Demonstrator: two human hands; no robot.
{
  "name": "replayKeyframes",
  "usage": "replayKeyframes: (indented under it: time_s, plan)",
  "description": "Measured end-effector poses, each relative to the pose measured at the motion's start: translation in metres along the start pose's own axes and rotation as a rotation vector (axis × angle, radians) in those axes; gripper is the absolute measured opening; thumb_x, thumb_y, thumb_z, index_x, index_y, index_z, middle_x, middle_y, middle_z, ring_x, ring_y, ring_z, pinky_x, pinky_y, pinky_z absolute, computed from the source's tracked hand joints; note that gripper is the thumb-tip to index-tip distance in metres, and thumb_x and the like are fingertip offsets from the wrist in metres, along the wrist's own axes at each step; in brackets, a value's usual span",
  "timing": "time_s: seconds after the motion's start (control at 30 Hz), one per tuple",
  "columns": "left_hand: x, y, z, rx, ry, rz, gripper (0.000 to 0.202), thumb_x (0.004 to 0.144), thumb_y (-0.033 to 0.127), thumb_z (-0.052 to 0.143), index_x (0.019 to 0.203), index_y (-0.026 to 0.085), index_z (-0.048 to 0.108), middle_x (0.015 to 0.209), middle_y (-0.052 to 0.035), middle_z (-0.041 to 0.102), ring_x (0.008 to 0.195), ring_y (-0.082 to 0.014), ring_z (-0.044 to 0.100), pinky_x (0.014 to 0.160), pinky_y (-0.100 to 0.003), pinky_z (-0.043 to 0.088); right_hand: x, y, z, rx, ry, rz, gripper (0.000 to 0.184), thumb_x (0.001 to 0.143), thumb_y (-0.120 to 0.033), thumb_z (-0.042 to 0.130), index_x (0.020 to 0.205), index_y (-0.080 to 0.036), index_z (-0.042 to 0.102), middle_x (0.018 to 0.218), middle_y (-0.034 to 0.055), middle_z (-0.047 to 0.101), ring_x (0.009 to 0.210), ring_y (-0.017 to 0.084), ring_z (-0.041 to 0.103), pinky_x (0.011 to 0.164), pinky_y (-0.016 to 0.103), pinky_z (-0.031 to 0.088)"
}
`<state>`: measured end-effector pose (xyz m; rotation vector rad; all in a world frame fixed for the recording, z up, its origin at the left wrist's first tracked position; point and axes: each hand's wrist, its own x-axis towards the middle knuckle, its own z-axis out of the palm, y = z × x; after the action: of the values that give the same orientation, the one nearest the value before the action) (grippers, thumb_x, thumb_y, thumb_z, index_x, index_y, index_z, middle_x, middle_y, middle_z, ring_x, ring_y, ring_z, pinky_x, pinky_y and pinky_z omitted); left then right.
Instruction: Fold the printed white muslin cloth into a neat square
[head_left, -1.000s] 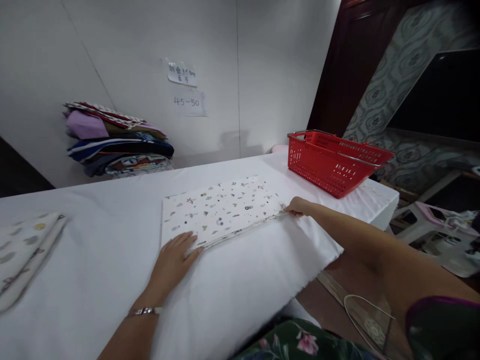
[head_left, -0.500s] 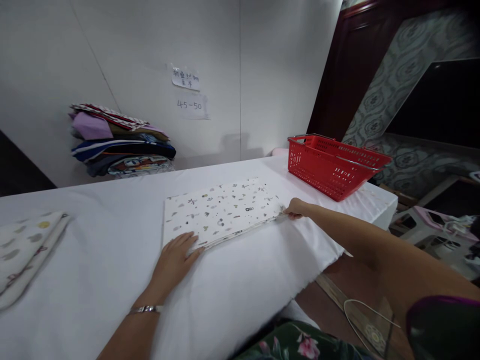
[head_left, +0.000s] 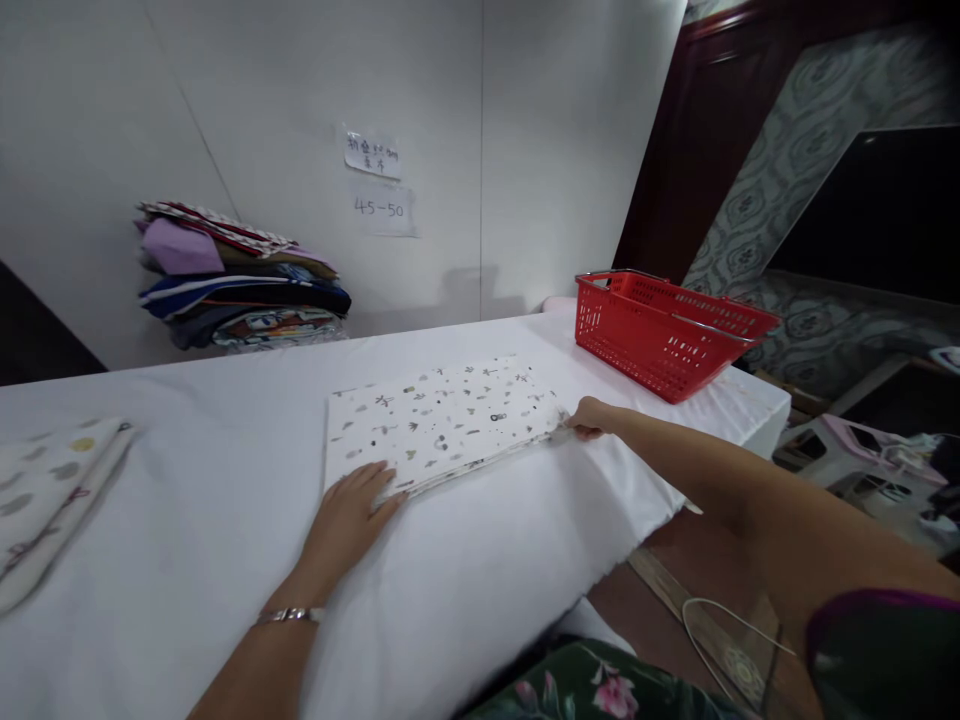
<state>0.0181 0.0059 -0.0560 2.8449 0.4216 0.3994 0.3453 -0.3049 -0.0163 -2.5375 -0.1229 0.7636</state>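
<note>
A folded white cloth [head_left: 442, 415] with small printed motifs lies flat on the white-covered table, its layered edge facing me. My left hand [head_left: 356, 515] rests on its near left corner, fingers extended on top and thumb along the near edge. At the near right corner, my right hand [head_left: 589, 417] pinches the cloth between thumb and fingers. A second folded white cloth [head_left: 56, 500] with grey and yellow spots is at the left side of the table, apart from both hands.
A red plastic basket [head_left: 667, 340] with metal handles stands at the table's back right. Several folded fabrics [head_left: 244, 280] are stacked at the back left against the wall. Two paper notes [head_left: 382, 208] hang on the wall. A white-and-pink stool [head_left: 870, 455] holds small items beyond the table's right end.
Both hands keep their places on the cloth, and the cloth lies as before. Only the view has shifted very slightly.
</note>
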Motion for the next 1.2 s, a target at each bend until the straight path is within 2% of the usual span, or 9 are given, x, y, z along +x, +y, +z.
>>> replayKeyframes:
  time_s: [0.13, 0.33, 0.53, 0.77, 1.2]
  plan:
    - [0.000, 0.000, 0.000, -0.004, -0.001, 0.001, 0.053, 0.084, 0.053, 0.042, 0.122, 0.020, 0.058, 0.135, -0.0050, 0.052, 0.128, -0.0241, 0.043, 0.107, -0.043, 0.034, -0.002, 0.001, 0.002, 0.080, -0.024, 0.050, 0.033, 0.073, -0.031, 0.072, 0.054, -0.015, 0.050, 0.040, 0.0000, 0.052, 0.038, 0.010, 0.049, 0.040, 0.020, 0.041]
    - [0.000, -0.001, 0.001, 0.000, 0.018, 0.010, 0.051, 0.084, 0.053, 0.043, 0.120, 0.021, 0.059, 0.133, -0.0051, 0.053, 0.127, -0.0244, 0.044, 0.107, -0.043, 0.034, -0.008, 0.002, 0.003, 0.170, 0.001, 0.049, 0.029, 0.073, -0.027, 0.071, 0.057, -0.016, 0.049, 0.043, -0.0027, 0.050, 0.041, 0.008, 0.049, 0.044, 0.018, 0.042]
    - [0.000, -0.001, 0.000, -0.009, 0.019, 0.007, 0.051, 0.084, 0.054, 0.043, 0.119, 0.021, 0.060, 0.133, -0.0056, 0.054, 0.126, -0.0251, 0.045, 0.106, -0.043, 0.035, -0.010, 0.002, 0.004, 0.149, 0.028, 0.038, 0.028, 0.071, -0.026, 0.070, 0.055, -0.016, 0.049, 0.044, -0.0021, 0.050, 0.040, 0.009, 0.049, 0.042, 0.019, 0.040]
    - [0.000, -0.002, 0.001, -0.011, 0.046, 0.014, 0.049, 0.084, 0.053, 0.045, 0.118, 0.022, 0.061, 0.131, -0.0044, 0.055, 0.125, -0.0254, 0.046, 0.106, -0.044, 0.036, -0.009, 0.005, -0.004, 0.069, 0.121, -0.008, 0.023, 0.068, -0.021, 0.066, 0.052, -0.016, 0.050, 0.036, -0.0018, 0.044, 0.036, 0.011, 0.046, 0.036, 0.020, 0.031]
    - [0.001, -0.004, 0.004, -0.013, 0.054, 0.013, 0.048, 0.084, 0.053, 0.045, 0.118, 0.023, 0.061, 0.131, -0.0040, 0.056, 0.125, -0.0249, 0.046, 0.105, -0.044, 0.037, -0.005, 0.014, -0.003, 0.102, 0.047, -0.019, 0.027, 0.073, -0.024, 0.063, 0.053, -0.015, 0.050, 0.041, -0.0007, 0.049, 0.037, 0.008, 0.045, 0.039, 0.019, 0.036]
